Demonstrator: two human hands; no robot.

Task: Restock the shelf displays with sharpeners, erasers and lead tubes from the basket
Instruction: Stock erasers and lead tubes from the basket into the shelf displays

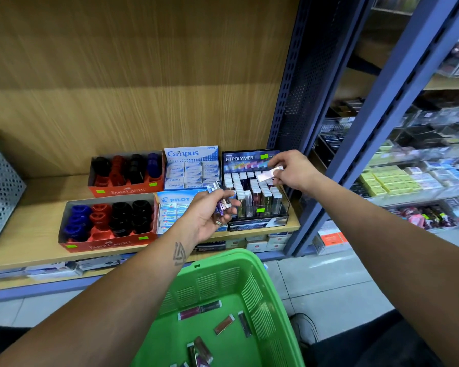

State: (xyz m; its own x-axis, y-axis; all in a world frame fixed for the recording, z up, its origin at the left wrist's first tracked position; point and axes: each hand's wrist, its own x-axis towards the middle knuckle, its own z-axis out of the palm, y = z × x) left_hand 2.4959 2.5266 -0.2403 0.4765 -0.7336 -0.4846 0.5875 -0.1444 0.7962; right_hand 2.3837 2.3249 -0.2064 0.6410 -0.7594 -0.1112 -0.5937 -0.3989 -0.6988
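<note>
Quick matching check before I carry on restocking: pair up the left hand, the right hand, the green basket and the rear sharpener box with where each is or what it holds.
Things:
1. left hand
2. right hand
3. green basket
4. rear sharpener box

States:
A. pinches one lead tube over the Hi-Polymer display
B. sits left of the Campus eraser box
C. grips a bunch of lead tubes
D. has loose lead tubes lying in it

Pairs: 1-C, 2-A, 3-D, 4-B

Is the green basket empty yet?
Not empty. Several lead tubes lie loose on the floor of the basket; its near end is out of frame.
</note>
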